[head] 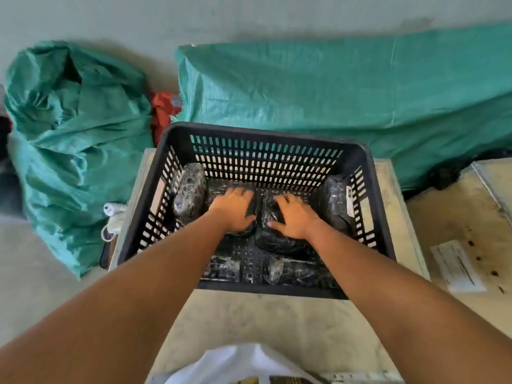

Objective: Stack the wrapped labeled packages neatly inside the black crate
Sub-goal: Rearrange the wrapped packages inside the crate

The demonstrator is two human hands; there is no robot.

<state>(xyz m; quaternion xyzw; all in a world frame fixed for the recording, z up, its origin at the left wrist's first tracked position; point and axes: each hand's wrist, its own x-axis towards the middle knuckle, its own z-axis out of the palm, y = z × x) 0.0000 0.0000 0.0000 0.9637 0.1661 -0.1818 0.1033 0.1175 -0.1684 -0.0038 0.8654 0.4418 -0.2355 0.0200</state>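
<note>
Both arms of a person reach into a black crate (277,151) that sits on a pale table (249,314), its far edge against the table's far edge. The left hand (235,210) lies flat, fingers together and thumb out, on a dark wrapped package (221,189) in the middle of the crate floor. The right hand (295,217), fingers slightly spread, presses palm-down on a second wrapped package (277,239) just beside it; neither hand grips anything.

A third package (189,189) stands on edge against the crate's left wall, and a fourth (336,203) leans at the right wall, carrying a white label (350,202) whose print is too small to read. Two more wrapped bundles (293,271) lie along the crate's near wall.

A printed slip of paper (457,266), its writing illegible, rests on a neighbouring table surface (457,217) to the right. Green woven sacks (332,92) lie beyond the crate and to its left, with red cloth (163,109) between them. A white bag (235,364) sits at the table's near edge.
</note>
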